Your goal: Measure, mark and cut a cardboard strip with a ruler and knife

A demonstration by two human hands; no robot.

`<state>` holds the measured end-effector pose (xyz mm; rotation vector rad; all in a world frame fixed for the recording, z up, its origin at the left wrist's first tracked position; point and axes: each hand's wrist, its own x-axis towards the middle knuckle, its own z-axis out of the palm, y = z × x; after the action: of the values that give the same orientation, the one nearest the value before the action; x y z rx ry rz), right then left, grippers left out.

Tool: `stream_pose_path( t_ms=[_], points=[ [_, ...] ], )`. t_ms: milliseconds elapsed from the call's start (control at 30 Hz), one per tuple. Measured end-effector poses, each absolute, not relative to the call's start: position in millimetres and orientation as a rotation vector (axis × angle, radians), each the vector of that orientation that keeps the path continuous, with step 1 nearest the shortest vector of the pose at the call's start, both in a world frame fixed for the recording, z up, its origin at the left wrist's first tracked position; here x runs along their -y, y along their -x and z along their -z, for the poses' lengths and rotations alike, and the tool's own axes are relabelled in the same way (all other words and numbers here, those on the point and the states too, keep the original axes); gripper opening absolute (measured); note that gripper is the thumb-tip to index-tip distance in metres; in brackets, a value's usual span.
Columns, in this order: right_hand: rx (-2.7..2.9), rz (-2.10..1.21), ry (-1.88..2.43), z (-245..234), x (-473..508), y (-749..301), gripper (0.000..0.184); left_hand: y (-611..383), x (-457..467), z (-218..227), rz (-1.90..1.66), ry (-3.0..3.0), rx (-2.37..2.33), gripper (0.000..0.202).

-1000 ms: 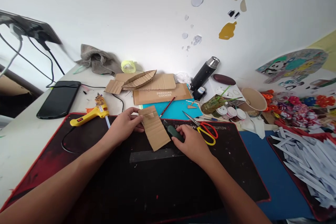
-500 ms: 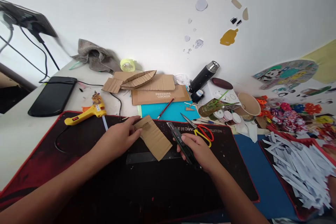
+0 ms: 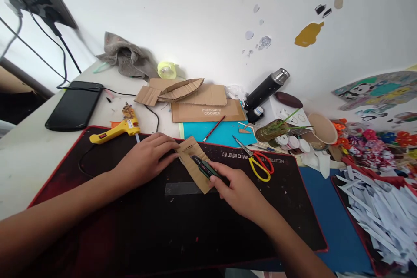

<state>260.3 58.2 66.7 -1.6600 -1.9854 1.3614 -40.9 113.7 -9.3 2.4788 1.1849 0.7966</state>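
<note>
A small rectangular piece of brown cardboard [image 3: 197,176] lies slantwise on the black desk mat, with a short dark slit near its upper end. My left hand [image 3: 146,156] grips its upper left edge, fingertips and thumb at the border. In my right hand [image 3: 239,189] is a utility knife [image 3: 206,168], its front end over the middle of the cardboard; whether the blade touches is hard to see. A clear ruler [image 3: 182,189] lies partly beneath the cardboard. Scissors [image 3: 257,163] with red and yellow handles rest right of the knife.
A yellow hot glue gun [image 3: 115,131] with its cord lies at left, near a black phone [image 3: 74,106]. Behind are cardboard scraps [image 3: 211,94], a pencil [image 3: 215,127] and a black thermos [image 3: 266,89]. Paper strips [image 3: 381,213] are heaped at right.
My right hand has brought the knife left, from beside the cardboard to over it. My left hand stays at the cardboard's edge. The whole view has shifted slightly.
</note>
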Motion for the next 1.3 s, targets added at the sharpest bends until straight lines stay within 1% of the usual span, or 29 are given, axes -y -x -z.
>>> stream_pose_path(
  t_ms=[100,167,400,867,1167,1300],
  points=[
    [2.254,-1.012,1.681,-62,-61,-252,0.053,42,-125,16,-0.749,-2.474,-1.159,0.041],
    [2.32,-0.918,1.694,-61,-63,-248,0.054,40,-127,19,-0.722,-2.47,-1.157,0.042],
    [2.448,-0.829,1.684,-65,-66,-239,0.053,36,-124,23,-0.645,-2.419,-1.228,0.034],
    [2.681,-0.791,1.904,-78,-76,-215,0.055,31,-121,21,-0.592,-2.397,-1.274,0.036],
    [2.867,-0.546,1.919,-84,-78,-205,0.057,31,-121,20,-0.57,-2.405,-1.276,0.033],
    [2.875,-0.523,1.906,-81,-75,-205,0.055,30,-121,20,-0.571,-2.39,-1.28,0.033]
  ],
)
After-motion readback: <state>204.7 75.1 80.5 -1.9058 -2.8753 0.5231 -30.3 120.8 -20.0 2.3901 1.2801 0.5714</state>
